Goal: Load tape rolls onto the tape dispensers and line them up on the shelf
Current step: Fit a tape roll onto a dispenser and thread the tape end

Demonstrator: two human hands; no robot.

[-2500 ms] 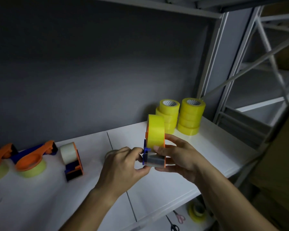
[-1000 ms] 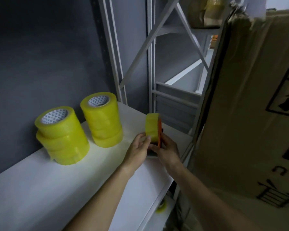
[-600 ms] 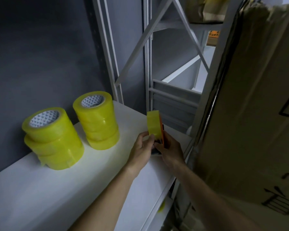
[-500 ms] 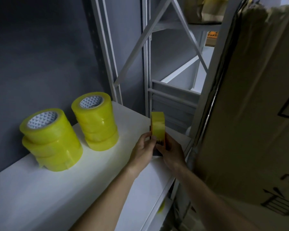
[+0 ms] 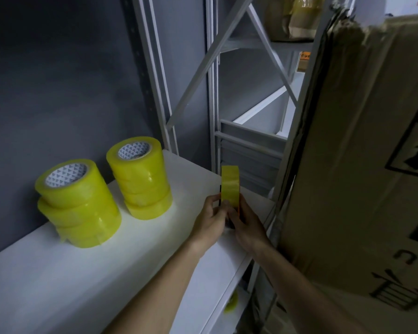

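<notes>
Where the white shelf (image 5: 58,273) meets the dark grey wall, two stacks of yellow tape rolls stand on end. The left stack (image 5: 76,203) sits near the back edge, its upper roll set slightly askew. The right stack (image 5: 140,178) stands just beside it, closer to the shelf's right back corner and the grey metal upright.

Two bare forearms reach up from the lower edge of view toward the shelf's right end. The left hand (image 5: 211,219) has its fingers curled inward, thumb uppermost, and grips the left side of a tape dispenser (image 5: 229,213). The right hand (image 5: 247,225) mirrors it, fingers wrapped around the dispenser's right side, thumb pressed at the foot of the roll. Both hands are closed around it, nearly touching each other.

The dispenser is mostly hidden by the fingers; only dark and orange slivers show. It is close to the shelf's right front corner, though whether it touches the board cannot be told. A yellow loaded roll (image 5: 230,185) stands upright on edge above the fingertips, rising clear of both hands.

To the right, a large cardboard box (image 5: 360,153) leans close against the shelf frame.
</notes>
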